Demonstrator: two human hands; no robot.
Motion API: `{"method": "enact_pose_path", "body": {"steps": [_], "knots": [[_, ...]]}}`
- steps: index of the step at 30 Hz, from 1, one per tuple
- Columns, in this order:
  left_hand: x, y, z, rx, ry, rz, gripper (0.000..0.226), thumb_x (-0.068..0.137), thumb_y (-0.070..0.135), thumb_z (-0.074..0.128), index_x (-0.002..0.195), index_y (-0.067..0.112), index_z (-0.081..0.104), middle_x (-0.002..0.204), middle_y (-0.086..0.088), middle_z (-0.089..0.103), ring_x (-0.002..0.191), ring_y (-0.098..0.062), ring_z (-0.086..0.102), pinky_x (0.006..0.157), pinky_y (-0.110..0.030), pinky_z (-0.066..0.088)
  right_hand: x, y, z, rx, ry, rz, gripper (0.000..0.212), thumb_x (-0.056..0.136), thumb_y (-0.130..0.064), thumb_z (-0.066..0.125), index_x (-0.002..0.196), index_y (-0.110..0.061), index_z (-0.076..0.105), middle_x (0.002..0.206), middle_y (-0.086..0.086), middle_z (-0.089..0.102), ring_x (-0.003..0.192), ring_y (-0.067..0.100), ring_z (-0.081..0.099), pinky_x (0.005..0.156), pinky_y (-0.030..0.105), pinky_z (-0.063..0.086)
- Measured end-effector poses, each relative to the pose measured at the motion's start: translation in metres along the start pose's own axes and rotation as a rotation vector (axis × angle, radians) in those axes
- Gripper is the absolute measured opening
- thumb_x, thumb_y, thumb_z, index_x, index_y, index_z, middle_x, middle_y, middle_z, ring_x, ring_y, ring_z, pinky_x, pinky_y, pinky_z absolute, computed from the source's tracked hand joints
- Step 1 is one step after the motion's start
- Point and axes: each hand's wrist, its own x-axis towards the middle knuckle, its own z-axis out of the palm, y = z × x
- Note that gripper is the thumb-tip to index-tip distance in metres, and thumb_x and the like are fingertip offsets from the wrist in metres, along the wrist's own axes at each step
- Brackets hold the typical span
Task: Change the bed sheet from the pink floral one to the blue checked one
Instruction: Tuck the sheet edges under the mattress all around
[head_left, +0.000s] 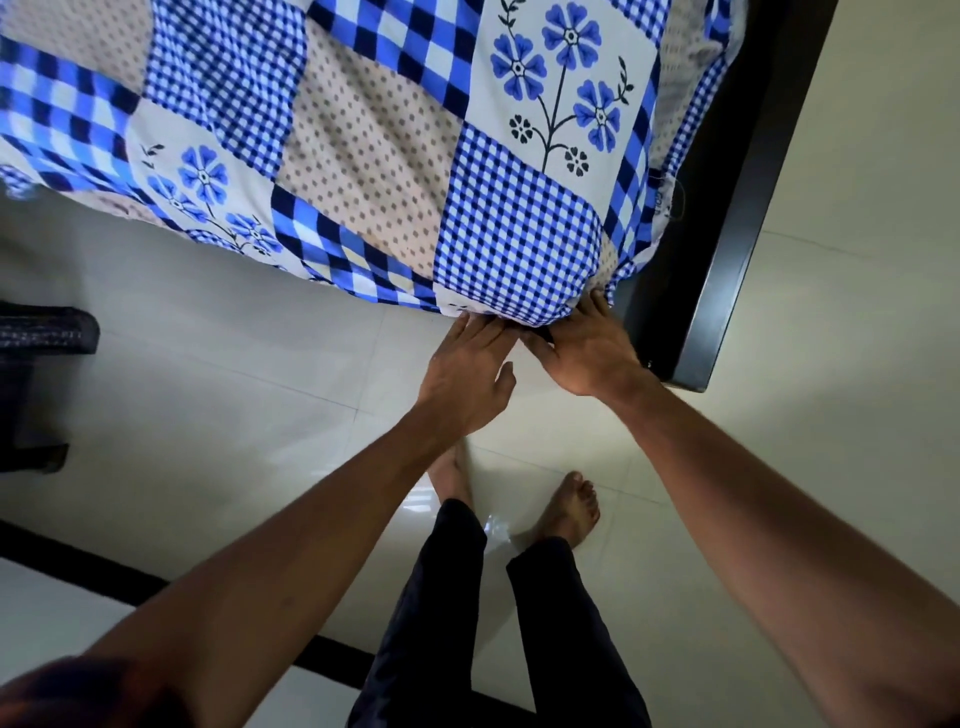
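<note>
A pale, glossy tiled floor (208, 395) is filling the lower part of the view, with its grout lines showing and one dark band (78, 569) running across it at the lower left. A black, straight-edged bed frame (727, 249) is standing at the right. The blue checked sheet (363, 130) is lying spread over the mattress, hanging past the near edge and wrapping the near right corner. Its thin, softly creased cloth is showing a patchwork of squares: large blue checks, fine blue gingham, beige with small dots, and white with flowers. Two flower patches are showing plainly, the upper right one bearing three big blue blooms. Two bare hands are meeting at the wrapped corner. The left hand (462, 374) is reaching with its fingers nearly straight and its thumb spread, its fingertips slipping under the hem. The right hand (582, 353) is pressing against the corner fold with its fingers extended, their tips partly hidden by cloth. Two bare feet (566, 512) are standing below in dark trousers (431, 613). One dark woven object (44, 330) is sitting at the left edge.
</note>
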Motion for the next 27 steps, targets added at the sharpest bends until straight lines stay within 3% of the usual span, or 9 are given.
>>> {"method": "enact_pose_path", "body": {"steps": [3, 6, 8, 11, 14, 17, 20, 23, 27], "knots": [[-0.027, -0.014, 0.002, -0.02, 0.043, -0.037, 0.061, 0.087, 0.018, 0.058, 0.145, 0.005, 0.047, 0.152, -0.011, 0.045, 0.144, -0.026, 0.037, 0.121, -0.036, 0.024, -0.005, 0.01, -0.001, 0.015, -0.009, -0.026, 0.064, 0.101, -0.055, 0.023, 0.157, -0.024, 0.027, 0.165, 0.011, 0.021, 0.152, 0.032, 0.015, 0.125, 0.046, 0.009], [-0.032, -0.037, -0.007, 0.108, -0.028, -0.099, 0.075, 0.084, 0.023, 0.061, 0.151, 0.004, 0.035, 0.155, -0.016, 0.037, 0.144, -0.035, 0.032, 0.12, -0.047, 0.027, -0.03, -0.005, 0.0, 0.073, 0.212, 0.001, 0.051, 0.101, -0.044, 0.037, 0.138, -0.014, 0.055, 0.149, 0.013, 0.048, 0.143, 0.032, 0.035, 0.121, 0.049, 0.024], [-0.02, -0.048, -0.016, 0.182, -0.047, -0.093, 0.072, 0.081, 0.025, 0.066, 0.146, 0.004, 0.041, 0.145, -0.015, 0.046, 0.133, -0.037, 0.04, 0.116, -0.047, 0.033, -0.054, -0.022, 0.009, 0.109, 0.379, 0.028, 0.047, 0.102, -0.04, 0.041, 0.13, -0.008, 0.062, 0.138, 0.012, 0.059, 0.135, 0.031, 0.047, 0.115, 0.048, 0.033], [-0.004, -0.058, -0.023, 0.23, -0.048, -0.022, 0.061, 0.084, 0.03, 0.061, 0.138, 0.006, 0.048, 0.135, -0.012, 0.053, 0.123, -0.036, 0.048, 0.112, -0.048, 0.036, -0.076, -0.054, 0.026, 0.201, 0.469, 0.001, 0.047, 0.105, -0.035, 0.04, 0.135, -0.005, 0.06, 0.143, 0.014, 0.057, 0.135, 0.028, 0.05, 0.114, 0.045, 0.038], [-0.005, -0.073, -0.023, 0.312, -0.16, 0.02, 0.071, 0.082, 0.031, 0.059, 0.147, 0.008, 0.04, 0.147, -0.01, 0.046, 0.134, -0.033, 0.042, 0.116, -0.05, 0.03, -0.059, -0.084, 0.033, 0.215, 0.44, -0.044, 0.053, 0.107, -0.038, 0.031, 0.144, -0.005, 0.05, 0.152, 0.011, 0.047, 0.143, 0.024, 0.04, 0.119, 0.047, 0.029], [-0.005, -0.08, -0.028, 0.265, -0.163, 0.04, 0.071, 0.083, 0.03, 0.06, 0.149, 0.012, 0.04, 0.15, -0.006, 0.046, 0.138, -0.028, 0.04, 0.117, -0.048, 0.029, -0.022, -0.103, 0.026, 0.154, 0.362, 0.027, 0.058, 0.107, -0.043, 0.03, 0.15, -0.007, 0.041, 0.157, 0.008, 0.04, 0.147, 0.022, 0.032, 0.119, 0.049, 0.025], [-0.012, -0.081, -0.028, 0.151, -0.096, 0.064, 0.065, 0.087, 0.024, 0.055, 0.149, 0.012, 0.043, 0.151, -0.007, 0.047, 0.14, -0.027, 0.041, 0.119, -0.046, 0.028, -0.013, -0.114, 0.027, 0.079, 0.308, 0.116, 0.065, 0.1, -0.042, 0.045, 0.155, -0.011, 0.031, 0.162, 0.005, 0.032, 0.149, 0.022, 0.027, 0.119, 0.052, 0.023], [-0.032, -0.089, -0.024, 0.175, -0.075, -0.023, 0.071, 0.088, 0.024, 0.057, 0.154, 0.012, 0.033, 0.156, -0.01, 0.038, 0.146, -0.03, 0.031, 0.121, -0.048, 0.024, -0.007, -0.124, 0.019, 0.074, 0.275, 0.187, 0.081, 0.084, -0.034, 0.063, 0.155, -0.014, 0.03, 0.16, 0.001, 0.035, 0.147, 0.019, 0.031, 0.119, 0.051, 0.023], [-0.034, -0.115, -0.036, 0.265, -0.086, -0.111, 0.074, 0.086, 0.029, 0.059, 0.153, 0.011, 0.032, 0.155, -0.014, 0.036, 0.143, -0.036, 0.031, 0.121, -0.05, 0.023, 0.01, -0.14, 0.007, 0.097, 0.204, 0.322, 0.074, 0.084, -0.039, 0.062, 0.151, -0.02, 0.034, 0.154, 0.0, 0.044, 0.141, 0.023, 0.039, 0.117, 0.053, 0.023]]}}
